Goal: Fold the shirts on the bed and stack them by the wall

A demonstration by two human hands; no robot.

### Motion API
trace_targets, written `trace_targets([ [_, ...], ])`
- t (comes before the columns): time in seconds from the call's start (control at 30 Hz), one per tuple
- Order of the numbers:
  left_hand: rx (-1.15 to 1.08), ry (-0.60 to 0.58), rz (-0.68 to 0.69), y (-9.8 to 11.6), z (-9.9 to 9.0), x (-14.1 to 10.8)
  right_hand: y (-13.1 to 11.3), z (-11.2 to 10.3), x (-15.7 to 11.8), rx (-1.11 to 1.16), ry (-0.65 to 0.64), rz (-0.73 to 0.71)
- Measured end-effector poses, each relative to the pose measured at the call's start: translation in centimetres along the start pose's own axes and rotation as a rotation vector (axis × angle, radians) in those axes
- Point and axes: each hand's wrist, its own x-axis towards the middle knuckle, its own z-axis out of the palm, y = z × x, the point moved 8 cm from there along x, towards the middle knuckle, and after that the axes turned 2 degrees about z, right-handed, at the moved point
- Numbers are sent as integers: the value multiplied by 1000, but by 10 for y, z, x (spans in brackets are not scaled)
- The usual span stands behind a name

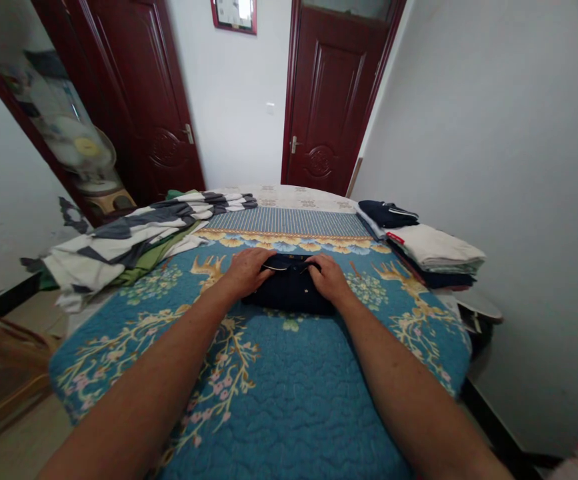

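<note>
A folded navy shirt [289,293] lies on the table in front of me. It has a thin white line near its upper edge and a small pale mark on its front. My left hand [249,272] grips the shirt's upper left corner, fingers bent over the edge. At the upper right corner, my right hand [327,277] holds it the same way, thumb and fingers closed on the cloth. The undersides of the fingers are hidden. A blue quilted cover with deer and flowers [299,387] lies beneath the shirt.
Grey-and-white clothes [103,243] are heaped loosely at the table's left, over a green cloth [156,257]. Folded garments [433,247] are stacked at the right edge near the wall. A wooden chair [16,363] stands left. Two dark red doors are behind.
</note>
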Motion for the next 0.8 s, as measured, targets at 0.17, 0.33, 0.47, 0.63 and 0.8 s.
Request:
trace_targets([
  [0.17, 88, 34, -55, 0, -5, 17, 9, -2, 1, -179, 6, 88],
  [0.33, 23, 165, -49, 20, -21, 1, 14, 0, 2, -269, -25, 114],
  [0.47, -40, 19, 8, 41, -18, -7, 19, -3, 4, -262, 12, 126],
  [0.63, -15, -97, 33, 35, 7, -8, 27, 1, 5, -262, 6, 120],
  [0.8, 50, -93, 0, 13, 33, -11, 29, 16, 0, -308, -71, 135],
])
